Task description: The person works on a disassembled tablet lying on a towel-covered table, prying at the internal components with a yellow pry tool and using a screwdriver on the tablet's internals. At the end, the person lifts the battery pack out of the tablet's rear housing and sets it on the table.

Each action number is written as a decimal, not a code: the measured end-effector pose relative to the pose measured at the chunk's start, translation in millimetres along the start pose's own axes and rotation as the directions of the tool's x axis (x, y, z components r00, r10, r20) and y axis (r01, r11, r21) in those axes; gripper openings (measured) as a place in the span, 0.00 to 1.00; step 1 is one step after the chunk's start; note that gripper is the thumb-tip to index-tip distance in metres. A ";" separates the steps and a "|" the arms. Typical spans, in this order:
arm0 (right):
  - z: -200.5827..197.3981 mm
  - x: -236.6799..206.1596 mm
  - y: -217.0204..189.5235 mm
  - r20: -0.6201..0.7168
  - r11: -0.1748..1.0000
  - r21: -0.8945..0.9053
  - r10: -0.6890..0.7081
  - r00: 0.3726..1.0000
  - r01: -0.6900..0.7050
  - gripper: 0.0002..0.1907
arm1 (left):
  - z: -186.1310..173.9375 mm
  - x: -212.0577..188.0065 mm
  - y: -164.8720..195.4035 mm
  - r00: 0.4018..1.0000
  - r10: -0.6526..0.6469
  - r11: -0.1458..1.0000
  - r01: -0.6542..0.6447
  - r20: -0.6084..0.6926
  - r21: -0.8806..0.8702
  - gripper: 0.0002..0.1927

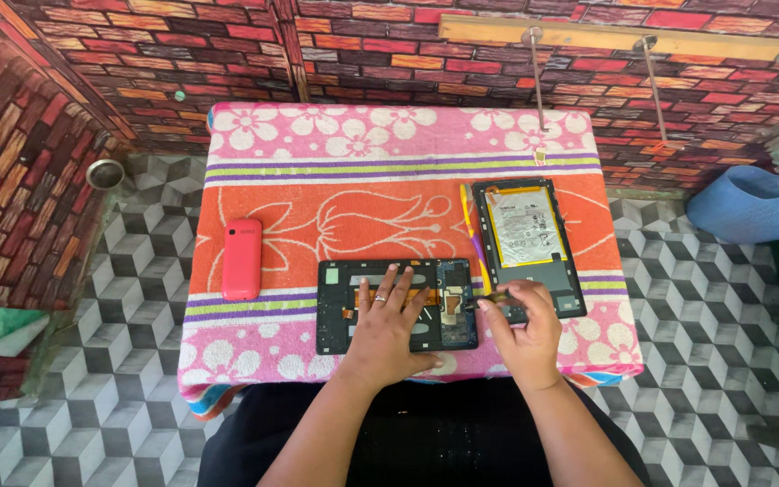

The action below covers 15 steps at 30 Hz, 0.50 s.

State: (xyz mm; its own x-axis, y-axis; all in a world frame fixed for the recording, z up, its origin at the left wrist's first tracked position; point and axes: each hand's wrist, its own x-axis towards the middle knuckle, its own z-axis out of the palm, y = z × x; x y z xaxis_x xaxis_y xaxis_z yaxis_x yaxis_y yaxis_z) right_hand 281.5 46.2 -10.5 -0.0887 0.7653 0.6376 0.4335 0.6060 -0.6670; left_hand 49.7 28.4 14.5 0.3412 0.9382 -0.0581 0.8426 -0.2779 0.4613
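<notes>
- The left hand [385,329] lies flat, fingers spread apart, palm down on the opened tablet frame [396,305], pressing on it rather than gripping; a ring shows on one finger.
- That tablet frame, dark with its inner parts exposed, lies near the front edge of the bench [407,189], about the middle of its width.
- The right hand [523,329] is curled, fingers pinched together on a thin tool [489,298], its tip reaching toward the right end of the frame.
- Just right of the frame, running toward the bench's right edge, lies the tablet's other half [527,242], a dark panel with a pale battery pack [519,225] set in its upper part; the right hand overlaps its near corner.
- Over toward the left edge, well apart from both hands, a pink-red phone [242,258] lies flat, long side pointing to the back edge.
- A flowered towel in pink, orange and white covers the bench from edge to edge.
- Around the bench, a grey cube-pattern floor [137,397] and brick-pattern walls [371,54].
- Off the right edge, a blue padded object [750,212] sits on the floor.
</notes>
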 end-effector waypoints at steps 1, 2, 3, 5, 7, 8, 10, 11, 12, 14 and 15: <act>2.5 -0.5 0.2 -0.014 0.998 0.053 0.038 0.999 -0.037 0.28 | 0.8 0.6 -0.2 1.000 0.009 1.000 -0.009 -0.012 -0.003 0.58; 3.1 -1.8 0.1 -0.024 0.991 0.106 0.079 0.997 -0.076 0.27 | 2.3 0.3 0.4 1.000 0.017 1.000 -0.017 -0.021 -0.007 0.57; 2.6 -3.3 0.0 0.002 0.986 0.144 0.088 0.996 -0.087 0.26 | 4.3 -0.6 1.3 0.999 0.024 1.000 -0.024 -0.029 -0.012 0.57; -1.3 -5.4 0.4 0.051 0.970 0.217 0.101 0.994 -0.110 0.26 | 7.3 -1.2 2.0 0.998 0.042 0.999 -0.043 -0.055 -0.021 0.57; -2.8 -5.0 2.6 0.059 0.957 0.269 0.097 0.994 -0.109 0.26 | 8.8 -0.7 1.5 0.996 0.054 0.998 -0.056 -0.077 -0.016 0.56; -3.2 -4.8 3.7 0.065 0.949 0.295 0.095 0.993 -0.110 0.26 | 9.4 -1.1 1.6 0.995 0.056 0.998 -0.057 -0.084 -0.008 0.56; 0.1 -2.9 6.5 0.019 0.993 0.098 0.059 0.998 -0.060 0.28 | 9.7 -1.5 1.3 0.994 0.058 0.998 -0.059 -0.090 -0.005 0.56; 2.0 -1.4 7.7 -0.003 0.999 -0.003 0.036 0.999 -0.036 0.29 | 9.3 -1.3 1.4 0.994 0.059 0.998 -0.060 -0.090 -0.009 0.56; 3.4 -2.2 6.9 -0.002 0.998 0.019 0.065 0.998 -0.065 0.29 | 9.2 -2.0 2.1 0.994 0.058 0.998 -0.060 -0.088 -0.015 0.55; 6.9 -2.9 4.7 0.002 0.991 0.064 0.120 0.993 -0.120 0.28 | 8.3 -2.3 2.3 0.994 0.061 0.997 -0.064 -0.088 -0.033 0.56; 6.8 -2.5 3.5 0.024 0.986 0.120 0.116 0.993 -0.118 0.27 | 7.6 -2.4 2.2 0.994 0.061 0.997 -0.065 -0.089 -0.041 0.56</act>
State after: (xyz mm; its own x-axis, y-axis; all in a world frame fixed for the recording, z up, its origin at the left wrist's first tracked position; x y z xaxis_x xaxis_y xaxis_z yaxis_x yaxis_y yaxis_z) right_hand 277.1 47.9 -17.1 -0.0589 0.8353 0.5466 0.3303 0.5331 -0.7789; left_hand 53.9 24.0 8.9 0.3539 0.9340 0.0495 0.8006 -0.3299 0.5003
